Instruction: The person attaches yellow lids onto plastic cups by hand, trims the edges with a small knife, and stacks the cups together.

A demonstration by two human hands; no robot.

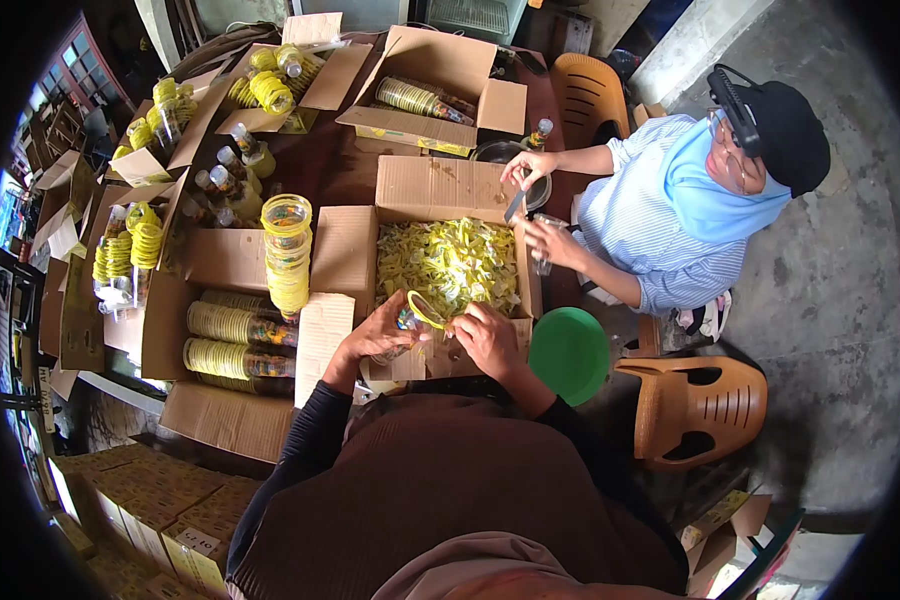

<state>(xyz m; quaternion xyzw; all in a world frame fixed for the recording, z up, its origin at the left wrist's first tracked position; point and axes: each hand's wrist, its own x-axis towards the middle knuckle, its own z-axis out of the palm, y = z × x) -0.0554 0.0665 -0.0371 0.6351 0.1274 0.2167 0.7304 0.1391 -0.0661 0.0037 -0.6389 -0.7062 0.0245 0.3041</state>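
My left hand is closed around a clear plastic jar with a yellow rim. The jar is tilted, its mouth turned toward my right hand. My right hand has its fingers bent together beside the rim; whatever they pinch is too small to make out. Just beyond both hands, an open cardboard box is filled with small yellow-and-white wrapped packets. A tall stack of yellow-rimmed clear containers stands left of that box.
At right, a co-worker holds a dark flat blade-like thing over the box edge. A green basin and orange chair lie to my right. Open cartons of stacked containers and several bottles stand left.
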